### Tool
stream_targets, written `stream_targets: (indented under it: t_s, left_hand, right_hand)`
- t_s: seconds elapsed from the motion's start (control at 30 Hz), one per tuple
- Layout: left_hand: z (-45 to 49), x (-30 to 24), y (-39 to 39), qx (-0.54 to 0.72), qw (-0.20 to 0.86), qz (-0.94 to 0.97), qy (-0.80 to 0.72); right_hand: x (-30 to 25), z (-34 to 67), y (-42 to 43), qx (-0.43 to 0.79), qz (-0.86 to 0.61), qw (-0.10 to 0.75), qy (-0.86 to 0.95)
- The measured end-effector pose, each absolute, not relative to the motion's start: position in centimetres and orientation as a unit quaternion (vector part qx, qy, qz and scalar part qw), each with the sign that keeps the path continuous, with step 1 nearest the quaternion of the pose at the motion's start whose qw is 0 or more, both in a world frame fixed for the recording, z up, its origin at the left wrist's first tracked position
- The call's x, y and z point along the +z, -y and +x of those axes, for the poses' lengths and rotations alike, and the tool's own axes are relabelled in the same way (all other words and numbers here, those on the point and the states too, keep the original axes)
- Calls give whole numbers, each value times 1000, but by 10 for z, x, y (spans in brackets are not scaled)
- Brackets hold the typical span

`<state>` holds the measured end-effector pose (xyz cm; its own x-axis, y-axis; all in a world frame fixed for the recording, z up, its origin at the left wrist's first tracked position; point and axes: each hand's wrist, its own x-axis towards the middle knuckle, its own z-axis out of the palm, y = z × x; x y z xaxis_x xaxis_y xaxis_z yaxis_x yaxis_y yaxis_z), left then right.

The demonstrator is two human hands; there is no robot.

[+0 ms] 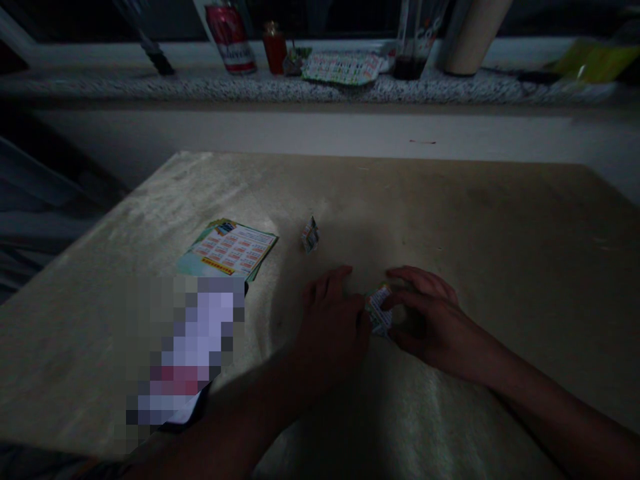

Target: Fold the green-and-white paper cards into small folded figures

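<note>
A small folded piece of printed paper (379,312) lies on the table between my two hands. My left hand (333,317) presses its thumb side against the paper's left edge, the other fingers bent over the tabletop. From the other side my right hand (435,320) grips the paper, with thumb and forefinger at its right edge. Dim light makes the exact finger contact hard to see. Farther back stands a second small folded paper (311,235), apart from both hands. To the left is a stack of printed sheets (240,245) with rows of orange-red figures.
A phone (185,410), mostly pixelated, lies left of my left forearm on the table (475,213). On the granite sill (280,90) behind are a red can (231,39), a small red bottle (275,50), crumpled printed paper (343,67) and a glass with dark liquid (413,63).
</note>
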<state>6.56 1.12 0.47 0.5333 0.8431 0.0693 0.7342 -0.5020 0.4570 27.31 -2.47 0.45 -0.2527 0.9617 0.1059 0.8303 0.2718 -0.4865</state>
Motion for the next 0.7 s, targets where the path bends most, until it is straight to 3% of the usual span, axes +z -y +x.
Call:
stream_targets:
  t_s: [0.7]
  left_hand:
    - [68, 4, -11, 148, 163, 853, -474]
  right_hand:
    - [5, 273, 25, 172, -583, 192, 770]
